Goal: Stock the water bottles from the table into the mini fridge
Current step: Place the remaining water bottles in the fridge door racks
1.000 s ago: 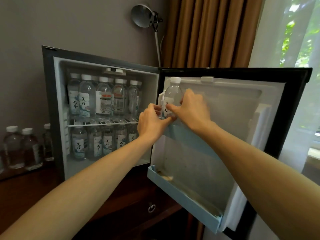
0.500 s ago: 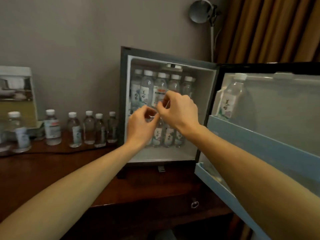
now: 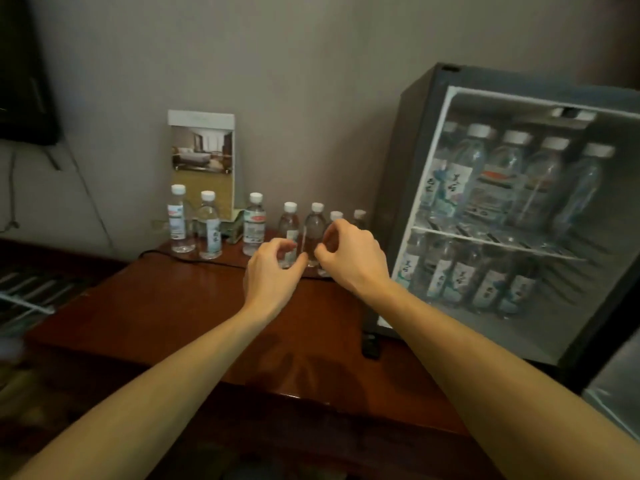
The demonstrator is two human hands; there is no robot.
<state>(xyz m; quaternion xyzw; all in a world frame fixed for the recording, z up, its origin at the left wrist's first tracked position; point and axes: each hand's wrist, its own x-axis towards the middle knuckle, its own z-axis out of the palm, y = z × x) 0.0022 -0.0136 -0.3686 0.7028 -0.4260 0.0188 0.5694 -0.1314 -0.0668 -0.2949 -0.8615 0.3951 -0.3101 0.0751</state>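
Left hand [image 3: 272, 271] and right hand [image 3: 353, 261] side by side, almost touching, both half-curled, gripping nothing. Head view: upright water bottles [image 3: 314, 230] in a row on desk [image 3: 173, 306], left of open mini fridge [image 3: 408, 188], just beyond the hands; nearest one straight ahead between them, right hand seemingly marginally closer. Short forward reach likely next.

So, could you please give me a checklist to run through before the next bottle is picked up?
1. Is the fridge open: ok.
2. Are bottles left on the table: ok, a row stands by the wall.
3. Are the left hand and right hand at that row: ok.
4. Is a bottle gripped: cannot tell.
5. Is there room on the shelves: cannot tell, both look crowded.
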